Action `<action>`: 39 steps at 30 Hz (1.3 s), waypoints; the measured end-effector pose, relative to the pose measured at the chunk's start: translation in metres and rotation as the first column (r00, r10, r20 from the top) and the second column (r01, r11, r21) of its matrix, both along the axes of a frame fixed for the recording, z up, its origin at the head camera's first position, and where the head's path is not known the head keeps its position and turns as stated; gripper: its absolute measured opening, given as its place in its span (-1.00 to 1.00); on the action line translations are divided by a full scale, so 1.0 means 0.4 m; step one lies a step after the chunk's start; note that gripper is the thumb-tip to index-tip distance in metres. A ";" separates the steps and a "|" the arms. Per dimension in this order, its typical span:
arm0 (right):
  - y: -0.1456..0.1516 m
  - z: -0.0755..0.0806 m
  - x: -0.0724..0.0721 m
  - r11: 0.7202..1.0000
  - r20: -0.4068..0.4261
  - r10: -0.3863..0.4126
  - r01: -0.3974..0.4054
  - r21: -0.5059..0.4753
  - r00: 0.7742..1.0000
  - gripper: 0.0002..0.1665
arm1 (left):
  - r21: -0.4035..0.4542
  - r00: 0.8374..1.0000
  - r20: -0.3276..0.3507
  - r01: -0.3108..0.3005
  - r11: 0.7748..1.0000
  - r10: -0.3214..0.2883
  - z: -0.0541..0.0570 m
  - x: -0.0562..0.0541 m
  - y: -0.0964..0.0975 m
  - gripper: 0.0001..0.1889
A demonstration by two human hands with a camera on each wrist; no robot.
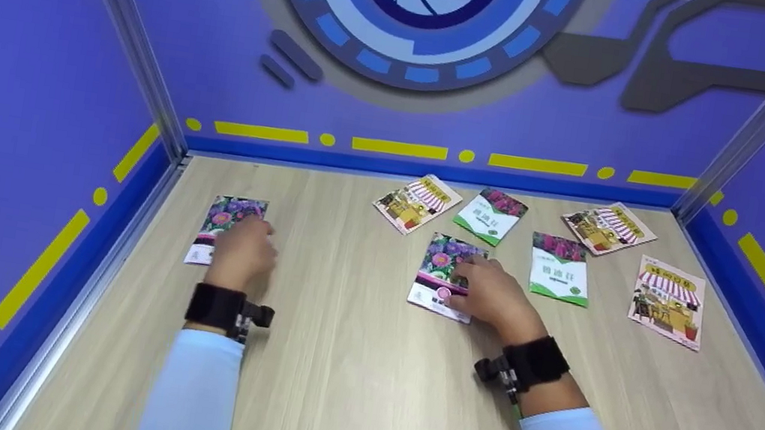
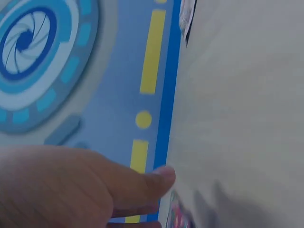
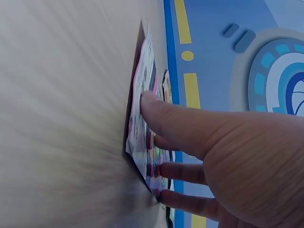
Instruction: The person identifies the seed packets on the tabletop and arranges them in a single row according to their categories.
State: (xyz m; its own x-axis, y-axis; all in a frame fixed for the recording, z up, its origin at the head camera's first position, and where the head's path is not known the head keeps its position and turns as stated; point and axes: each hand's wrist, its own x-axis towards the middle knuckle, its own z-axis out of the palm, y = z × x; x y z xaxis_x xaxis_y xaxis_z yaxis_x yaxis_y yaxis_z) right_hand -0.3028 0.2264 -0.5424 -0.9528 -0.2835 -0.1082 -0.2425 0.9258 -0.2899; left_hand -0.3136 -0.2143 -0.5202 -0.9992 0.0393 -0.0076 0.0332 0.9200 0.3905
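On the left of the table lies a seed packet [image 1: 203, 247] printed with pink and purple flowers. My left hand [image 1: 245, 249] is over its right side, slightly blurred, with the thumb [image 2: 159, 183] stretched out above the packet's edge. A matching flower seed packet [image 1: 427, 294] lies near the middle. My right hand [image 1: 492, 296] rests at its right side, thumb [image 3: 154, 107] on the printed face and the other fingers [image 3: 185, 173] spread at the right edge. That packet [image 3: 145, 71] looks slightly bent, with a shadow beneath its near edge.
Behind the middle packet lie a market-stall packet [image 1: 416, 205] and a green-and-white packet [image 1: 488, 217]. To the right are another green-and-white packet [image 1: 561, 270] and two more stall packets, one at the back [image 1: 608, 228] and one nearer [image 1: 667, 302]. Blue-purple walls [image 1: 381, 120] enclose the wooden table [image 1: 343, 376].
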 end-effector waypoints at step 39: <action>-0.124 -0.010 0.052 0.948 0.000 0.314 -0.314 -0.058 0.949 -0.36 | -0.224 0.877 -0.003 0.467 0.855 -0.480 -0.044 0.094 0.377 -0.66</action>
